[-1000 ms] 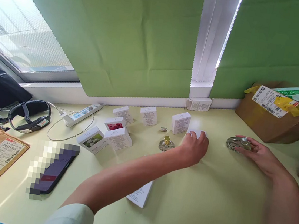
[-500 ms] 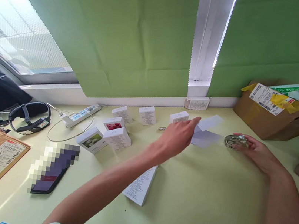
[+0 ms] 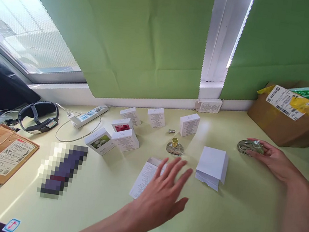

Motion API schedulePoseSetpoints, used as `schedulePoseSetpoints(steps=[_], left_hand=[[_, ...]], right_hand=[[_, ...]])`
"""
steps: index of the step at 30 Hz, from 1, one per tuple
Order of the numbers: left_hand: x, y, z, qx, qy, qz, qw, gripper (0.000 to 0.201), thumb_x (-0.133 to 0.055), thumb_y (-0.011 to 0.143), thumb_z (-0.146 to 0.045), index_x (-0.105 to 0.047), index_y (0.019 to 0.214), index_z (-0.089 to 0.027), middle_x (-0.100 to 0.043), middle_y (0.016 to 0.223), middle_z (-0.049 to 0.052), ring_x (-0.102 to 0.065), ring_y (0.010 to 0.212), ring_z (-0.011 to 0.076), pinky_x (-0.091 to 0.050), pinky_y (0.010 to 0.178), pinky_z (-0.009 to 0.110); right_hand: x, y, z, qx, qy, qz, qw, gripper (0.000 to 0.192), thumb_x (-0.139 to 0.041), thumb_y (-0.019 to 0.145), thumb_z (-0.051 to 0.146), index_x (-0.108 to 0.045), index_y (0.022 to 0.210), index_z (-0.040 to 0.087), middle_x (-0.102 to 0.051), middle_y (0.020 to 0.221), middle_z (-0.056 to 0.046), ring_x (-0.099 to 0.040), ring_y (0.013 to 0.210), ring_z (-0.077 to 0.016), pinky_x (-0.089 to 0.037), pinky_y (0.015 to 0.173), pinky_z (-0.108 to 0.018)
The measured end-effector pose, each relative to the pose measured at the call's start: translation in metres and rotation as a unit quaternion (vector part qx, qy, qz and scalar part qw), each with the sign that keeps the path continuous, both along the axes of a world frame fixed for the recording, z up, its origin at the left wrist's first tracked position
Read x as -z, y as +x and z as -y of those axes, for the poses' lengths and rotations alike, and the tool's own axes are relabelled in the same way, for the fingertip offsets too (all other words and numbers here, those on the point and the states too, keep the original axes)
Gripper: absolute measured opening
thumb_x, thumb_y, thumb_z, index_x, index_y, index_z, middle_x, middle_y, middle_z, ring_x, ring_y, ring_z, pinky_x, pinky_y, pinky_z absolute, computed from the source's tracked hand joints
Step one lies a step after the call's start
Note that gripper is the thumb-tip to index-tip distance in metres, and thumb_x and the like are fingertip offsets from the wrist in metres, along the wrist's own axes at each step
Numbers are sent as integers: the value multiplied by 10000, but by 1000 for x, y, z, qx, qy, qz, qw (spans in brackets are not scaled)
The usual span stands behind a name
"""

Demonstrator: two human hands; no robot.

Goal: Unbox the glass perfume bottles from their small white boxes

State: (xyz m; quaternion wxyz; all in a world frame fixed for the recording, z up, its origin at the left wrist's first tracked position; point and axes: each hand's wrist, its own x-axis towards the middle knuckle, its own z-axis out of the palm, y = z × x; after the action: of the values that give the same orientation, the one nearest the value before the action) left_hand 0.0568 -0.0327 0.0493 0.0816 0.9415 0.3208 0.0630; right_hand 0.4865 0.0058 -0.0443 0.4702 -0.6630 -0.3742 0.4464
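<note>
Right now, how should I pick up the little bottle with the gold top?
Probably pinch the gold top from above. The little bottle stands upright with its neck free, and its round glass body looks wide, low and likely slippery. The left hand hovers open nearest it.

One head-worn camera looks forward and down across the desk (image 3: 213, 225) from its near edge, facing the far edge under the window, close above it.

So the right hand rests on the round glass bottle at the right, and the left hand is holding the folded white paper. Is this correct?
Not quite. In the head view the left hand is open and holds nothing; the folded white paper lies on the table beside it. The right hand does rest on the round glass bottle.
</note>
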Motion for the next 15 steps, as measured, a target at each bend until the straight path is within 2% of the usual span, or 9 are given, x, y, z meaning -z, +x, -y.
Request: schedulePoseSetpoints(steps=[2, 5, 8, 10, 12, 15], left_hand=[[19, -34, 8, -105, -21, -6, 994, 835, -681, 839, -370, -252, 1544, -241, -313, 1608, 175, -244, 1514, 388, -297, 1177, 657], [42, -74, 13, -231, -49, 27, 971, 804, -644, 844, -247, -238, 1533, -328, -318, 1597, 135, -343, 1476, 364, -410, 1124, 607], [45, -100, 14, -300, -84, 90, 946, 801, -632, 851, -237, -224, 1522, -396, -324, 1579, 104, -472, 1393, 331, -506, 1058, 547], [39, -113, 18, -291, -84, 142, 942, 829, -652, 846, -255, -205, 1525, -416, -310, 1584, 94, -443, 1416, 331, -508, 1067, 536], [35, -123, 24, -254, -61, 198, 945, 878, -661, 848, -269, -147, 1543, -420, -300, 1593, 94, -356, 1474, 332, -455, 1125, 546], [41, -132, 37, -227, -32, 258, 939, 982, -661, 854, -280, 7, 1557, -434, -352, 1562, 115, -351, 1479, 336, -386, 1166, 592]], right_hand=[[0, 0, 0, 3, -3, -1, 1000, 688, -916, 608, 406, -682, 1254, 378, -765, 1145, -5, -715, 966, -214, -609, 710, -193], [-2, -2, 1, 13, -11, 1, 1000, 703, -919, 597, 413, -683, 1259, 387, -763, 1147, -9, -723, 930, -220, -621, 681, -211], [-4, -5, 3, 22, -18, 3, 1000, 712, -922, 591, 420, -683, 1261, 393, -761, 1149, -17, -729, 894, -220, -623, 641, -214], [-5, -6, 3, 26, -22, 6, 999, 698, -921, 593, 419, -690, 1251, 395, -760, 1157, -16, -730, 886, -216, -621, 635, -207], [-6, -6, 3, 28, -23, 9, 999, 684, -916, 601, 423, -693, 1247, 396, -757, 1170, -15, -732, 879, -217, -625, 637, -211], [-4, -4, 3, 26, -21, 13, 999, 690, -916, 598, 419, -693, 1251, 389, -769, 1132, -17, -734, 845, -216, -624, 614, -208]])
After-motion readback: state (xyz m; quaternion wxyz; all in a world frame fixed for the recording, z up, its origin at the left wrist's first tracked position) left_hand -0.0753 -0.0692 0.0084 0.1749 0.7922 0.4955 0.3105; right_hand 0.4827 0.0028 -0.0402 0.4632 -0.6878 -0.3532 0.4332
